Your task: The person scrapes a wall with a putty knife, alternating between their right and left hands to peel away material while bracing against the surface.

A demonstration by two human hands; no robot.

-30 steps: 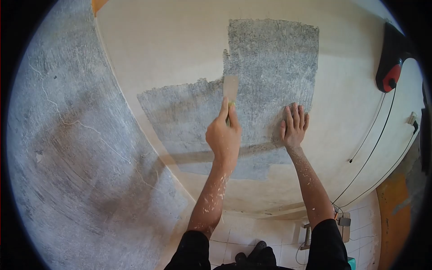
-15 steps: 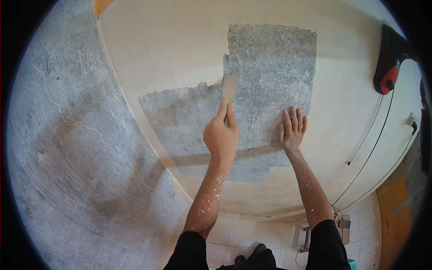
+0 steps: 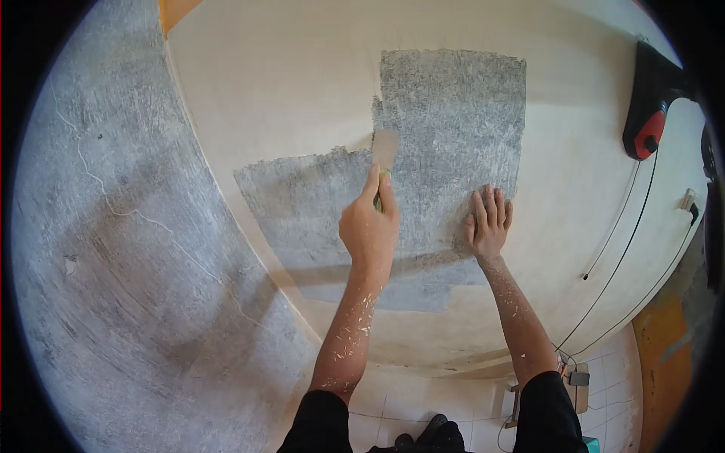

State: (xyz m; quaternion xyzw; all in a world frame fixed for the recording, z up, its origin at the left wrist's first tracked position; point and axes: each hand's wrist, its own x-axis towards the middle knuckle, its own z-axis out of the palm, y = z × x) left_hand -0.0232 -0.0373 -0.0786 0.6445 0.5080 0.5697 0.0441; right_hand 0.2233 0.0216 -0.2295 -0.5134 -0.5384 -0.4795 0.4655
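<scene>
A scraper (image 3: 386,151) with a flat blade and a greenish handle is gripped in my left hand (image 3: 368,230), the index finger stretched along it toward the blade. Its blade meets the wall at the inner corner where cream paint borders the bare grey patch (image 3: 453,113). To the right, my right hand (image 3: 491,226) lies flat on the grey patch near its right edge, fingers extended and holding nothing. Pale flakes speckle both forearms.
Cream-painted wall (image 3: 279,83) surrounds the patch. A rough grey wall (image 3: 128,249) with a cracked line adjoins on the left. On the right hang a black-and-red device (image 3: 648,113) and dark cables (image 3: 623,249). White floor tiles (image 3: 604,377) show below.
The view has shifted slightly, so the patch appears a little lower. The scraper stays at the paint edge, perhaps slightly higher on the wall; my right hand remains flat on the wall.
</scene>
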